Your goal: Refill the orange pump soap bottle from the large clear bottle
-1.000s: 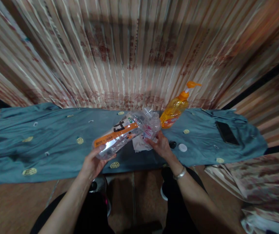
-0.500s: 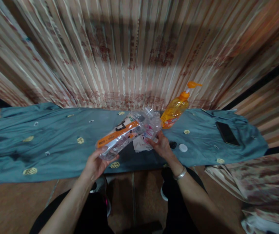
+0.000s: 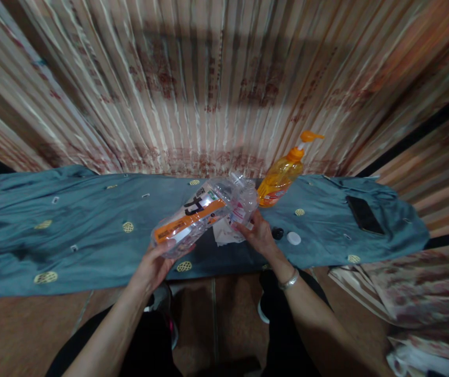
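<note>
My left hand [image 3: 157,264] is wrapped round the base of a large clear bottle [image 3: 189,220] with an orange and white label, tilted up to the right. In my right hand [image 3: 259,233] is a smaller clear bottle [image 3: 244,203] with a pink label. The neck end of the large bottle meets the small bottle's upper part; whether they touch cannot be made out. A crumpled white tissue [image 3: 227,233] lies below them. Just beyond my right hand, an orange pump bottle [image 3: 279,180] stands on the cloth.
A black cap [image 3: 277,233] and a white cap [image 3: 294,238] lie right of my right hand. Farther right is a black phone [image 3: 365,214]. The teal cloth [image 3: 91,225] covers the surface, with a striped curtain [image 3: 193,94] behind it.
The large bottle has rolled slightly in my left hand, so more of its label's dark lettering shows. My right hand and the small bottle have hardly moved.
</note>
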Motion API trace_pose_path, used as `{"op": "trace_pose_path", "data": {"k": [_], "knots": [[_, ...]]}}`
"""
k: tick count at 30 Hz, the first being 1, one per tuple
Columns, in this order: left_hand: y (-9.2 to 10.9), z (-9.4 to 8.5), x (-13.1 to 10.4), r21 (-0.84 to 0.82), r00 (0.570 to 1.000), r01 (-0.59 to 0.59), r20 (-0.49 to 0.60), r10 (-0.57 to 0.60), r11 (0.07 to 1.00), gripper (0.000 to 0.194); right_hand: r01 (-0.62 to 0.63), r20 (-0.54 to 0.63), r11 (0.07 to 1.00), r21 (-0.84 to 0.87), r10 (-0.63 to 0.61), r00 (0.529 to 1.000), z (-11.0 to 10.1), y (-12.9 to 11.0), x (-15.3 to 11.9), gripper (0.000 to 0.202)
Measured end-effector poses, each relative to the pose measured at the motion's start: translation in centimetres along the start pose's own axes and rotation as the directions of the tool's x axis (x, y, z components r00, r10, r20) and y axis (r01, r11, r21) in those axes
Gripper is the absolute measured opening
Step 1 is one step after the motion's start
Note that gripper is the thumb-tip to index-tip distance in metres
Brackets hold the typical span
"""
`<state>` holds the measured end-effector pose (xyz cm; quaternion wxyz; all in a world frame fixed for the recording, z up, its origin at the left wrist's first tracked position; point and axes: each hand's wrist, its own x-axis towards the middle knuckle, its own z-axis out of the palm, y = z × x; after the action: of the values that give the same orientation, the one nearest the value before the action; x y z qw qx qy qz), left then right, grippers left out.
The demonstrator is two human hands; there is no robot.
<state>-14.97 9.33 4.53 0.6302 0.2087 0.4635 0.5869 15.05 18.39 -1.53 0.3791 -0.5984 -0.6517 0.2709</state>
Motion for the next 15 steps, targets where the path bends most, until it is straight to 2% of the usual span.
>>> {"op": "trace_pose_path", "data": {"k": [2, 7, 15], "knots": [[-0.1, 0.0, -0.1, 0.025, 1.000, -0.024, 0.002, 0.024, 0.999, 0.099, -0.019, 0.001, 1.000, 0.009, 0.019, 1.000, 0.0, 0.0, 0.0, 0.044], [-0.8, -0.1, -0.7, 0.096, 0.997, -0.077, -0.007, 0.078, 0.992, 0.095, -0.032, 0.007, 0.998, 0.056, 0.031, 0.999, -0.1, -0.1, 0.1, 0.047], [-1.6, 0.3, -0.7, 0.168, 0.971, -0.228, -0.028, 0.236, 0.959, 0.103, -0.039, 0.020, 0.996, 0.082, 0.037, 0.999, -0.5, -0.3, 0.3, 0.047]]}}
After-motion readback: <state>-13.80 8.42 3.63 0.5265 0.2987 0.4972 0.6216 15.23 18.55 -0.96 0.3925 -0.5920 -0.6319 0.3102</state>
